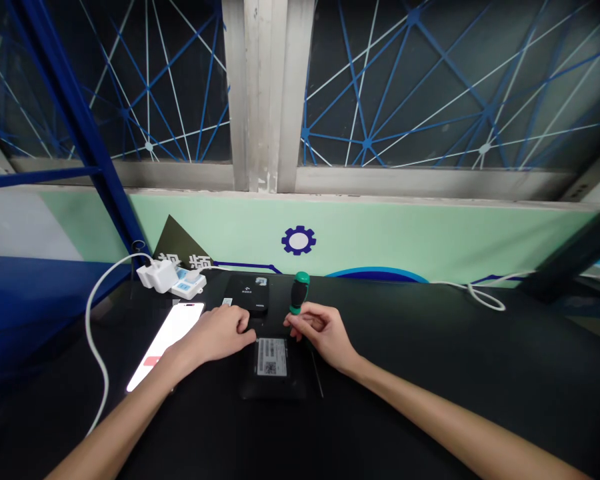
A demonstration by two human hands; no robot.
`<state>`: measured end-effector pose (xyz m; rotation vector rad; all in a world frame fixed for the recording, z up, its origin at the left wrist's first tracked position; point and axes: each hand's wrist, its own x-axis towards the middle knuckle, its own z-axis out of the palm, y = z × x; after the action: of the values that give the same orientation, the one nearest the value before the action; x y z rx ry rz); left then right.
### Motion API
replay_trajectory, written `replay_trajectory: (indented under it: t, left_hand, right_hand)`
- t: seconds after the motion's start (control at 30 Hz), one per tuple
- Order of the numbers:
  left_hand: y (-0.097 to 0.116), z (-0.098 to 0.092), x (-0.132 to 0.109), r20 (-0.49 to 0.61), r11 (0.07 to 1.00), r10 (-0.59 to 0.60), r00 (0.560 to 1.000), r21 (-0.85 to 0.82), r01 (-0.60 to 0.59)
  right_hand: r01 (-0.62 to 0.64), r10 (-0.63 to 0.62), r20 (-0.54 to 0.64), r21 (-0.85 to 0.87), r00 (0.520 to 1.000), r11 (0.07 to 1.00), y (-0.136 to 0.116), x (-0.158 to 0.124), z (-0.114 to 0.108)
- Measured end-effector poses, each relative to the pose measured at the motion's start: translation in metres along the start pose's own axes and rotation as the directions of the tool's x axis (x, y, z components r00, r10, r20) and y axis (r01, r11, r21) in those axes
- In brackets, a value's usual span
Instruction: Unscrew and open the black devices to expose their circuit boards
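A flat black device point(275, 370) with a white label lies on the dark table point(430, 373) in front of me. My left hand point(219, 333) rests on its upper left corner, fingers curled and pressing down. My right hand point(320, 332) pinches the shaft of a screwdriver with a black and green handle point(299, 292), held upright at the device's upper right corner. A second black box point(247, 294) sits just behind the device.
A lit phone point(167, 341) lies left of my left hand. Behind it a white power strip with a charger point(173, 279) feeds a white cable point(94, 333) that loops leftward. Another white cable point(485, 297) lies at the back right. A green wall panel stands behind the table.
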<state>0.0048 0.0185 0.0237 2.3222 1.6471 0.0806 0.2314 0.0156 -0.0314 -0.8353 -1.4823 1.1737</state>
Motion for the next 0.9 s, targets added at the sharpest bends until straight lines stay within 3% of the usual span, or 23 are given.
replay_trajectory:
  t: [0.33,0.47,0.9]
  left_hand:
    - [-0.0013,-0.0015,-0.0018,0.022,0.996,0.069,0.997,-0.064,-0.068]
    - [-0.0021,-0.0010,-0.0007,0.024,0.995,0.074,0.997,-0.062,-0.073]
    - [-0.0027,0.0015,-0.0011,0.005,0.996,0.073,0.997,-0.051,-0.073]
  right_hand:
    - [-0.006,0.006,-0.003,-0.006,1.000,1.000,-0.0014,-0.0002,0.0009]
    - [-0.047,0.048,-0.045,0.024,0.998,0.999,-0.0005,0.0017,0.0008]
    - [-0.057,0.058,-0.014,0.059,0.998,0.997,-0.0012,0.0007,0.0013]
